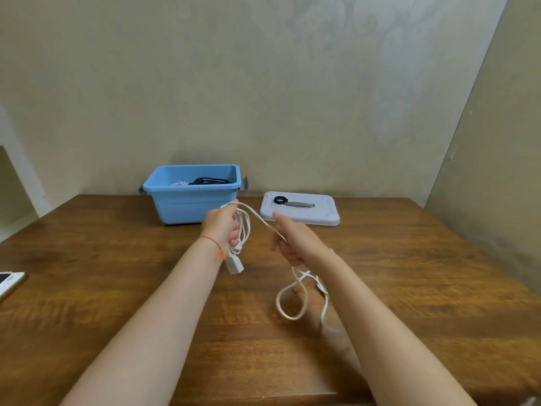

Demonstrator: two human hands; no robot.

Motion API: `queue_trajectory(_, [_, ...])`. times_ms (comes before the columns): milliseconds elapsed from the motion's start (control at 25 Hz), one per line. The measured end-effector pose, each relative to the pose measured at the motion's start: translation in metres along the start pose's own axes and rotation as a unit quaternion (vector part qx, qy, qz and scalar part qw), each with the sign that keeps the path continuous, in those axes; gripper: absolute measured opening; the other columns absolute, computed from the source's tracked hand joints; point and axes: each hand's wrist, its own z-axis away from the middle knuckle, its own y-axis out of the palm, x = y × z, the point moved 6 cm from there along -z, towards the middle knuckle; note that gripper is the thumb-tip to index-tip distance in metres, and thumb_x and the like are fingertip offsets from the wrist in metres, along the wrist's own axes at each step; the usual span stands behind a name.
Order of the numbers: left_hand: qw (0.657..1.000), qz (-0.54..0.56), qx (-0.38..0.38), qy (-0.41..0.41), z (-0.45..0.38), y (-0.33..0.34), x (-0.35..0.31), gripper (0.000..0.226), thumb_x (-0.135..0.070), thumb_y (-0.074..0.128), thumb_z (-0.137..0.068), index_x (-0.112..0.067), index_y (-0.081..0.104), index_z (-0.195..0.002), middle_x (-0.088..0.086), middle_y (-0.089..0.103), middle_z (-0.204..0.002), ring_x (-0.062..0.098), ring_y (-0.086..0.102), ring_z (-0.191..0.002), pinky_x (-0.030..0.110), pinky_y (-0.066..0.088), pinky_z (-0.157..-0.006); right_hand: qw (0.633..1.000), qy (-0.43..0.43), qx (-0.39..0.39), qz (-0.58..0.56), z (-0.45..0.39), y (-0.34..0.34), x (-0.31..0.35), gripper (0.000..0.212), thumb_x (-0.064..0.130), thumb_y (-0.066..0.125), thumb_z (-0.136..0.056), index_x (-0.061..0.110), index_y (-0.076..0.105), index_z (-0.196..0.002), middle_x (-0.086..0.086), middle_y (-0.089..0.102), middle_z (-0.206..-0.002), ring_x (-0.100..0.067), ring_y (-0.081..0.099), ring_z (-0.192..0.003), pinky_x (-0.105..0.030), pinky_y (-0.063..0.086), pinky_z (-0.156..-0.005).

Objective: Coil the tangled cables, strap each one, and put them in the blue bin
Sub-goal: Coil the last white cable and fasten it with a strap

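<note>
Wooden table (117,259) against a pale wall, seen from the head view. Left hand (224,227), centre frame, fingers curled round the gathered loops of white cable (288,300), plug end dangling below the wrist. Right hand (288,244) just right of it, pinching the strand running up-left to the coil; slack tail looped on the table lower right, nearer the right arm. Blue bin (187,203) behind the left hand, cables already inside. Grey lid (328,218) with black strap (281,199) upper right.
</note>
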Motion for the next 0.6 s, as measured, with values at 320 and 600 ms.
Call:
queue_trajectory(320, [0.998,-0.048,0.014,-0.049,-0.003,-0.022,0.005,0.041,-0.033,0.057,-0.097,-0.018,0.043,-0.062,-0.005,0.03,-0.04,0.009,0.022,-0.03,0.014,0.018,-0.036,0.821,0.0,-0.279,0.498,-0.003,-0.076,-0.008,0.021,0.023,0.037,-0.098,0.015,0.057,-0.098,-0.008,0.06,-0.103,-0.03,0.054,-0.104,-0.038,0.035,-0.083])
queue_trajectory(600, [0.936,-0.329,0.128,-0.018,0.02,0.017,0.004,0.034,-0.028,0.057,-0.096,-0.017,0.044,-0.067,-0.003,0.031,-0.045,0.011,0.024,-0.035,0.018,0.021,-0.042,0.99,-0.106,-0.009,0.095,0.002,0.0,0.03,0.021,0.031,0.058,-0.097,0.012,0.061,-0.105,-0.004,0.063,-0.073,-0.018,0.058,-0.05,-0.031,0.051,-0.05])
